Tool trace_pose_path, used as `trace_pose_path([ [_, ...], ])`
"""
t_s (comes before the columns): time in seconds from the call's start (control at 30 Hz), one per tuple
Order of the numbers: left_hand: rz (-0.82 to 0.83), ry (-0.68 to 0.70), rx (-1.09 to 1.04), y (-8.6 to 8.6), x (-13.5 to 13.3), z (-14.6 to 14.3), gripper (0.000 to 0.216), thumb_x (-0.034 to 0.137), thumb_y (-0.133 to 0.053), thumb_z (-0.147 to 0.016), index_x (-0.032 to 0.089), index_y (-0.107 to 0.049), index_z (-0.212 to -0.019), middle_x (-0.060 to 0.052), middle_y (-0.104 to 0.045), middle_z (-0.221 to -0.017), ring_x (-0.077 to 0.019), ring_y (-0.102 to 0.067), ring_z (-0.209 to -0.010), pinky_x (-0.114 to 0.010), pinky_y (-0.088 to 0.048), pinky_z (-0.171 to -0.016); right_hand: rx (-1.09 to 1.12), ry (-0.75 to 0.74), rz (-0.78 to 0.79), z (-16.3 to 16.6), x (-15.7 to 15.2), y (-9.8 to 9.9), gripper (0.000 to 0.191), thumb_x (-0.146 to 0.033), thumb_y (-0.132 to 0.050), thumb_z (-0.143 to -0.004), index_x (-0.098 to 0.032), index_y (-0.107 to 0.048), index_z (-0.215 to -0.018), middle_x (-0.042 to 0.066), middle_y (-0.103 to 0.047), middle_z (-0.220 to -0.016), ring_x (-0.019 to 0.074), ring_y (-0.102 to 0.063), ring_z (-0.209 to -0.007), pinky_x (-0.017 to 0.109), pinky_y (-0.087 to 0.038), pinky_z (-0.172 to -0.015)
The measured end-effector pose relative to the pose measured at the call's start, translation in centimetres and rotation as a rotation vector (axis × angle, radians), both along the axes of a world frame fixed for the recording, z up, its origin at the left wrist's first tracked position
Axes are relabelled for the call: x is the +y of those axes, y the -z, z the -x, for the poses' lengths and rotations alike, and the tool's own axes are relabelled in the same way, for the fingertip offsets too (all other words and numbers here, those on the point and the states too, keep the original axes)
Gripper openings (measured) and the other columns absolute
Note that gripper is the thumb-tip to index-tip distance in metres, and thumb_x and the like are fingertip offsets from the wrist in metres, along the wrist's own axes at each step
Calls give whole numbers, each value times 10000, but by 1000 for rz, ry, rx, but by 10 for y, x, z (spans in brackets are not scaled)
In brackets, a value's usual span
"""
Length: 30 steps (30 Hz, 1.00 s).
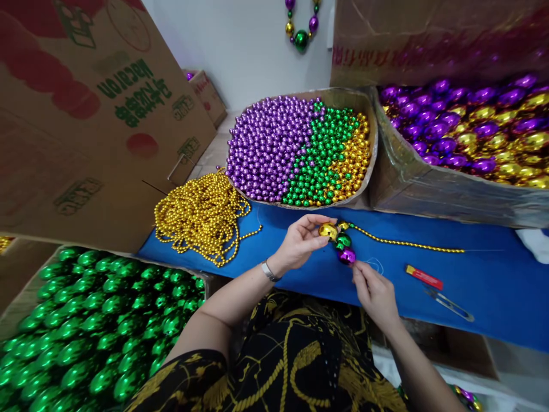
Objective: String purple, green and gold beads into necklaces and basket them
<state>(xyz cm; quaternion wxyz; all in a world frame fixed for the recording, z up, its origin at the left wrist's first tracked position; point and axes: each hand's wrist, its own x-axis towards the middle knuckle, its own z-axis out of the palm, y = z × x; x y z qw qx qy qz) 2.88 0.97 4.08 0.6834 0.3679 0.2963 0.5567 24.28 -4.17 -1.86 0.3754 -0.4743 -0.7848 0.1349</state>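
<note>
My left hand [300,243] is closed, with thumb and fingers around a large shiny gold bead [328,231]. Beside it hang a green bead [343,241] and a purple bead [346,256], close together in a row. My right hand [376,290] pinches at the lower edge of the purple bead, where a thin white string [376,264] loops out past the fingertips. A smaller gold bead [343,225] sits behind the green one. From there a strand of small gold beads [403,244] stretches right across the blue cloth.
Around the blue cloth [295,220] are a box of small purple, green and gold beads [300,149], a gold bead-chain heap [201,212], large green beads [98,320] and a purple-and-gold bead box [454,186]. A red lighter [424,277] and thread snips [450,304] lie right.
</note>
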Motion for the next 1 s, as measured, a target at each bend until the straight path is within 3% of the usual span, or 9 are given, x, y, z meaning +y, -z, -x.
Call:
trace_pose_path([
  [0.17,-24,35,0,3,-1,0,367,229,-827,-727,199,-676,-1061,-83,-690,-1197,-200,-685,-1051,-366,-519,-966,-1,4,16,1,1,0,183,-251,-478,-978,-198,-651,-1009,40,-739,-779,163,-690,-600,264,-563,-619],
  [0.37,-174,155,157,-3,4,12,458,328,-730,-832,246,-621,-1269,-114,-577,-1398,-249,-572,-1257,-418,-464,-1059,90,34,230,5,4,-1,188,-319,-448,-992,-223,-608,-967,10,-740,-724,170,-714,-613,253,-566,-601],
  [0.4,-203,131,219,-5,11,19,447,355,-689,-862,252,-609,-1290,-113,-568,-1405,-252,-566,-1259,-423,-468,-1049,123,41,251,6,4,-1,205,-338,-440,-996,-225,-598,-932,14,-743,-729,169,-716,-617,249,-567,-592],
  [0.47,-280,-63,433,-9,30,37,376,371,-622,-903,249,-624,-1259,-107,-610,-1325,-242,-589,-1190,-419,-477,-1007,184,57,274,6,6,-1,250,-374,-428,-1001,-225,-583,-872,22,-746,-736,166,-721,-632,242,-571,-590],
  [0.53,-356,-338,767,-11,54,58,285,323,-611,-899,225,-666,-1160,-105,-652,-1177,-241,-590,-1095,-423,-454,-989,223,66,282,6,6,0,268,-392,-429,-1001,-223,-581,-859,25,-747,-746,162,-725,-648,239,-577,-604],
  [0.6,-410,-452,1125,-12,76,77,203,239,-638,-851,196,-696,-1041,-110,-653,-1048,-268,-556,-1043,-454,-403,-1004,236,70,276,6,7,0,258,-389,-439,-1000,-222,-585,-869,24,-749,-756,158,-728,-656,235,-579,-615],
  [0.73,-475,-341,1543,-10,97,92,156,152,-557,-843,177,-690,-922,-126,-614,-936,-296,-494,-972,-474,-372,-957,220,68,249,7,7,0,233,-360,-446,-999,-221,-584,-873,23,-752,-772,152,-729,-657,227,-576,-618],
  [1.0,-524,-285,1721,-6,87,85,310,87,-380,-885,145,-646,-1032,-151,-569,-987,-266,-473,-890,-416,-390,-835,147,41,185,13,7,-2,191,-310,-443,-991,-227,-594,-908,2,-738,-727,159,-721,-629,234,-557,-599],
])
